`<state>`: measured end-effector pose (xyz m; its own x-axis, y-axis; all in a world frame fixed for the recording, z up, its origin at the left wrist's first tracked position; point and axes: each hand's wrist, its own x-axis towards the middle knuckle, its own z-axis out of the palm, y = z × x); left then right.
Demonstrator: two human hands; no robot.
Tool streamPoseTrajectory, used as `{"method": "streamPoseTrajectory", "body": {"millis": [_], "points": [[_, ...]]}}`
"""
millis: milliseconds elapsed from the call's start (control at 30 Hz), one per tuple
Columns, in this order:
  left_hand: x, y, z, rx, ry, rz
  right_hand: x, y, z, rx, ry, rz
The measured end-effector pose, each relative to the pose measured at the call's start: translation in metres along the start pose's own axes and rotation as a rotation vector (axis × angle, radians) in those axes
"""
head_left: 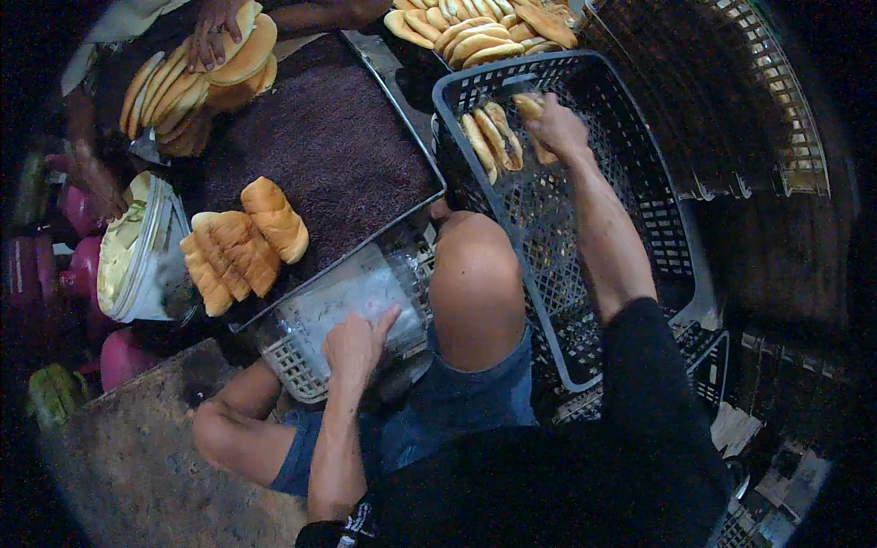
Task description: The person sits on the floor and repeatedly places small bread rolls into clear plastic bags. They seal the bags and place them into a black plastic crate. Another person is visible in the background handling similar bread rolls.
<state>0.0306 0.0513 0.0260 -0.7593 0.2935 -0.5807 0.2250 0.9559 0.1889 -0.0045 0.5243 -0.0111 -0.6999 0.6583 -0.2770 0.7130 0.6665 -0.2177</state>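
My right hand (559,132) reaches into a black plastic crate (568,376) and grips a bread roll (528,108). Several filled rolls (493,137) lean side by side just left of it in the crate. My left hand (352,349) rests over a stack of clear plastic bags (352,294), its thumb stretched out and its other fingers partly hidden; nothing shows in its grip. The bags lie on a white plastic basket (297,370) between my knees. Beyond is a metal tray (402,108) spread with dark purple shreds, and browned bread pieces (239,251) sit at its near left corner.
Across the tray, another person's hand (217,32) lies on a stack of split flat buns (174,100). A white tub of pale yellow spread (123,247) stands at left. More buns (480,36) pile up behind the crate. Stacked dark crates (731,100) fill the right side.
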Motion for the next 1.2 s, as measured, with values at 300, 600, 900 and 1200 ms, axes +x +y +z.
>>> {"method": "streamPoseTrajectory", "body": {"millis": [300, 600, 900, 1200], "points": [[0.011, -0.021, 0.011, -0.310, -0.148, 0.162, -0.105, -0.116, -0.068, 0.770, 0.071, -0.930], [-0.069, -0.007, -0.030, -1.008, 0.377, 0.417, -0.324, -0.204, -0.076, 0.392, -0.122, -1.007], [-0.085, -0.030, -0.074, -2.129, 0.259, 0.595, -0.388, -0.171, -0.029, 1.783, -0.450, -0.233], [-0.024, -0.097, -0.112, -1.685, 1.121, 0.129, -0.320, -0.264, 0.022, 1.164, -0.079, -0.554]]}}
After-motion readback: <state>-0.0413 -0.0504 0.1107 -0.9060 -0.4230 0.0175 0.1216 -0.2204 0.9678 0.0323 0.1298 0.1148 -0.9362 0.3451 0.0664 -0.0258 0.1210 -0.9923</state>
